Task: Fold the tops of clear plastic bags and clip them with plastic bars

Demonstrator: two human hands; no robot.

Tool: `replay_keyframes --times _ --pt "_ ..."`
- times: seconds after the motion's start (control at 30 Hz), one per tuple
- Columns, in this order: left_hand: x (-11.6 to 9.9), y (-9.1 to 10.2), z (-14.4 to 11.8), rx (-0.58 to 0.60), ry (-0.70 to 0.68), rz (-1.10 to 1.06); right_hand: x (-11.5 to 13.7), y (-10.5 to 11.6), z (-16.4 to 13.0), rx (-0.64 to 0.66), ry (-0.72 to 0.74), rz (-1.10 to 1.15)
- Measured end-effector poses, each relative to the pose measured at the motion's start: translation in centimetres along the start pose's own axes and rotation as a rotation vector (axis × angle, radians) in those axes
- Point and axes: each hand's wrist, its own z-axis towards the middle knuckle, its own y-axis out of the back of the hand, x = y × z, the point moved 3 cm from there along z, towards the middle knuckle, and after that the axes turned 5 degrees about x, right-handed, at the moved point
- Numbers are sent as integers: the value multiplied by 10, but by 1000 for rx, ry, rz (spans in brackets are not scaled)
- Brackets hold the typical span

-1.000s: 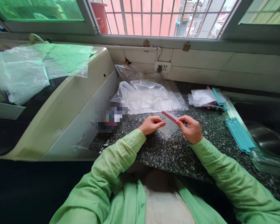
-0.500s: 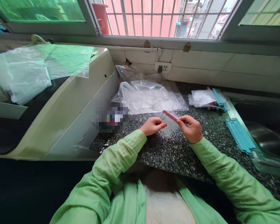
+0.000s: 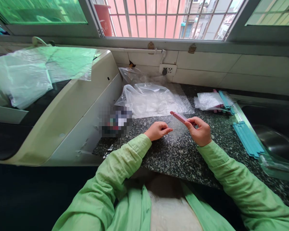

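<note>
Pink and slim, the sealing stick [image 3: 179, 116] sat pinched in the right hand [image 3: 200, 131], tilted up over the granite counter [image 3: 178, 157]. Between both hands lay a small clear bag [image 3: 175, 130]; the left hand [image 3: 157, 131] pinched its edge, likely to steady it. 1 row of blue sticks [image 3: 247, 140] waited near the sink [image 3: 274, 141].

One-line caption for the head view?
Right hand holds a pink stick above a small clear bag; left hand pinches the bag.
</note>
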Motion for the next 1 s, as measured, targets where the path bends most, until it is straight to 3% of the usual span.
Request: replay_keyframes --times 0.3,0.47,0.57,0.7,0.87,1.0 --pt "-6 4 -4 -7 -13 156 0 -5 -2 88 -15 70" --pt "-10 15 -4 -138 -35 4 5 -9 -1 192 39 105" --pt "-14 20 -5 -137 -48 -114 8 -11 -1 275 89 108" --pt "-17 20 -5 -96 -28 -117 11 -13 -1 318 124 113" --pt "-14 18 -5 -75 8 -159 8 -14 -2 311 8 155" --pt "-11 24 -5 -162 72 -246 0 -16 -1 264 -136 224"
